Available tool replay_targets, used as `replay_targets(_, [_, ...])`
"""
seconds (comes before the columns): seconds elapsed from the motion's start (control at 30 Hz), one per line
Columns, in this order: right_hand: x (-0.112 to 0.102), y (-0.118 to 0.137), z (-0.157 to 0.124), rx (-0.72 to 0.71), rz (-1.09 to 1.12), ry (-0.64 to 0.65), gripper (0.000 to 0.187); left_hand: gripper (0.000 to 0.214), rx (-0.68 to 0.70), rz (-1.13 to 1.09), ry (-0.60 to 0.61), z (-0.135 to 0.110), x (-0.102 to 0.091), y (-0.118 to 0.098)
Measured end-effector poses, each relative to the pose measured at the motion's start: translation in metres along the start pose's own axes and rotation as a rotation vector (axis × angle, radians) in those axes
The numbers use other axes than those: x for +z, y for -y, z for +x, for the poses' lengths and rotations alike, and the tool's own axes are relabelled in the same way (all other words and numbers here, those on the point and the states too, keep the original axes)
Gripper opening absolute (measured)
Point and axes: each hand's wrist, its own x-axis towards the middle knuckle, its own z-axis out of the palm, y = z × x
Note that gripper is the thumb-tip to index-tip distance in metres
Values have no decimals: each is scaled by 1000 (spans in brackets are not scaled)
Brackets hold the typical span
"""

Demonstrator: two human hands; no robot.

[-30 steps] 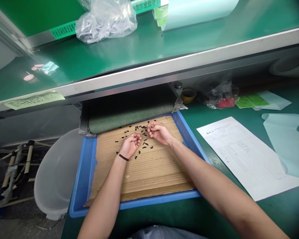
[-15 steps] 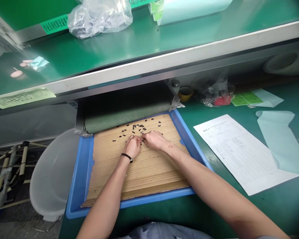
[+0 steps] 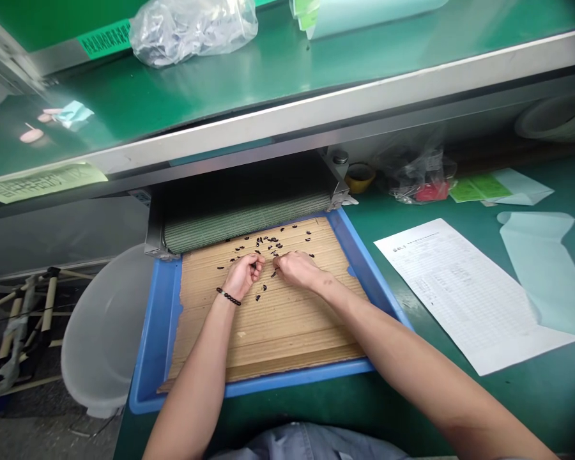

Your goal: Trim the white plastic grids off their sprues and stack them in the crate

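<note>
Small black curved pieces [image 3: 260,241] lie scattered over a sheet of corrugated cardboard [image 3: 287,332] inside a blue tray [image 3: 148,345]. Over the cardboard, my left hand [image 3: 242,275] is turned partly palm up with its fingers curled closed. A dark bit, seemingly one of the black pieces, shows between those fingers. Just to the right, my right hand [image 3: 294,269] is closed in a pinch, low over the cardboard beside a few pieces. What its fingertips hold, if anything, is hidden. A gap separates the two hands.
A conveyor belt [image 3: 244,227] in a metal frame ends at the tray's far edge. A green shelf [image 3: 287,83] with a metal edge crosses above it. Printed paper [image 3: 460,294] lies right of the tray, and a translucent tub [image 3: 100,332] stands left of it.
My left hand has moved left, away from my right hand, and turned its palm upward. Black pieces now show on the cardboard below the hands. My right hand has barely moved.
</note>
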Motion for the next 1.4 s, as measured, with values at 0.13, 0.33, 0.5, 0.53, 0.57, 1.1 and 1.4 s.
replay_targets(0.13, [-2,-8,2,-7,266,-44,11,15,166,650,-93,-2,13,12])
replay_targets(0.33, [-23,-24,4,-52,895,-167,14,7,347,1105,-109,-7,19,21])
replay_targets(0.5, [-33,-29,1,-122,1267,-190,18,9,162,569,-132,-3,16,12])
replay_targets(0.53, [-33,-28,0,-127,1301,-186,19,9,111,347,-126,-3,13,8])
replay_targets(0.57, [-33,-27,-1,-128,1321,-179,19,9,66,119,-108,-3,9,3])
replay_targets(1.1, [11,45,26,-54,302,-9,31,11,284,457,-365,-12,-60,-9])
replay_targets(1.4, [26,62,30,-97,14,66,28,18,298,831,-517,-25,-100,0])
